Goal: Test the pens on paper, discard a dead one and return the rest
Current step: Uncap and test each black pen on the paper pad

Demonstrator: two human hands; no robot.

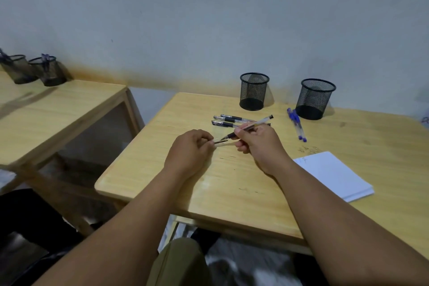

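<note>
Both hands raised just above the middle of the wooden table (144, 169), close together. Right hand (260, 146) curled round a black pen (251, 126), pinched near its dark grip, tip pointing left and down, far end with its small black plug slanting up to the right. Left hand (188, 153) curled too, fingertips pinching a pen cap (220, 142), dark with a pale clip, pointing right toward the pen tip; tip and cap very near, touching or not cannot be told.

Just beyond the hands, three more black pens (228, 121) lying side by side on the table, roughly parallel, caps to the left, partly hidden behind the held pen. Farther right, two blue pens (296, 124) lying together, running from far to near. Behind them, at the far edge by the wall, two black mesh pen cups: left cup (254, 91) beyond the black pens, right cup (314, 98) just beside the far ends of the blue pens. Nothing seen sticking out of either cup.

To the near right, a white paper pad (336, 174) lying flat, well apart from the hands, with faint scribbles at its far-left corner and on the tabletop beside it.

On the left, a second table (58, 102) with two further mesh cups (34, 71) at its far edge, some pens standing in them.
</note>
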